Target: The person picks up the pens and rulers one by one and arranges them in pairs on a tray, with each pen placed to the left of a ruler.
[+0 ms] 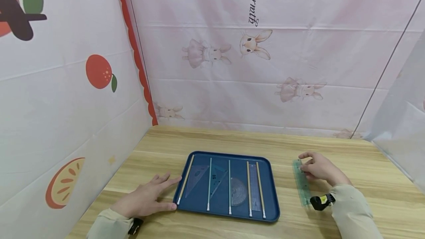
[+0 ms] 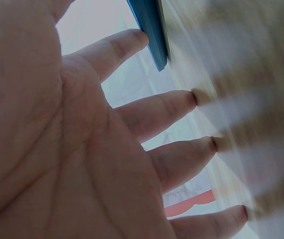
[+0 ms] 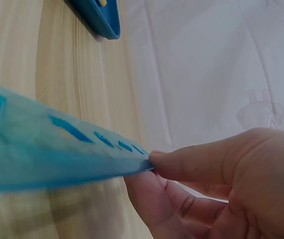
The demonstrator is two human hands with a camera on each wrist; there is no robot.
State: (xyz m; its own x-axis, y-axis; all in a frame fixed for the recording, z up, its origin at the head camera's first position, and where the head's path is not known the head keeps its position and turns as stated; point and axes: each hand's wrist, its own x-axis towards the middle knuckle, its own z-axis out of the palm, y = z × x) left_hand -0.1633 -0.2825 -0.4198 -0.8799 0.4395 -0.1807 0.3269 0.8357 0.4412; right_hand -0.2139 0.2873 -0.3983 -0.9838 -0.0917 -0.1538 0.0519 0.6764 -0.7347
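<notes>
My right hand (image 1: 320, 167) pinches the far end of a clear green ruler (image 1: 303, 187) to the right of the tray. In the right wrist view, thumb and forefinger grip the tip of the ruler (image 3: 72, 149), which has cut-out slots and tilts above the wood. My left hand (image 1: 146, 196) lies spread at the left side of a dark blue tray (image 1: 220, 204), thumb and forefinger at its rim. The left wrist view shows its fingers (image 2: 169, 109) straight, several fingertips on the tabletop, one against the tray edge (image 2: 154, 45).
Inside the tray lie a purple set square (image 1: 194, 178), a green set square (image 1: 216, 180), a clear protractor (image 1: 238, 191) and a purple ruler (image 1: 254, 189). Several pencils (image 1: 230, 187) lie lengthwise among them. Printed cloth walls (image 1: 212, 95) border the wooden table (image 1: 285, 224).
</notes>
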